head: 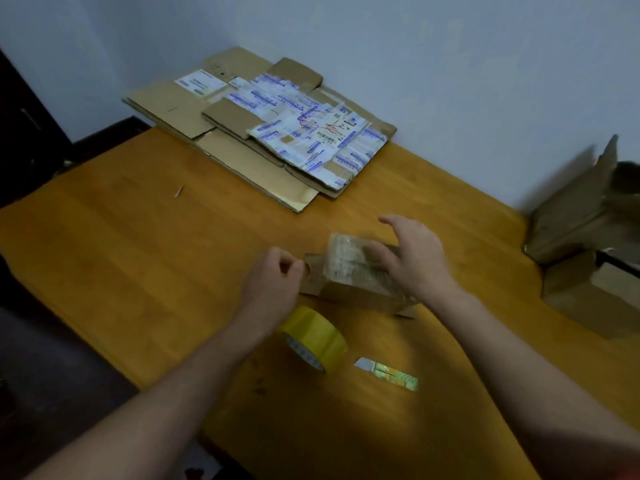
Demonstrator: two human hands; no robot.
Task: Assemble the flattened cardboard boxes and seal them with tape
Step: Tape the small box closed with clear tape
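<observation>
Now the small brown box (346,268), glossy with clear tape, lies under my spread right hand (414,259), my left hand (273,277) curled at its flap, grip unclear.

Left hand (273,277) at the left end of the small box (346,268): fingers curled, thumb against forefinger; whether it holds anything cannot be told. Right hand (412,254) over the box's right part: fingers spread and relaxed, thumb extended to the far side. Left forearm (173,393) and right forearm (519,358) are bare, reaching in from the box's near side.
</observation>
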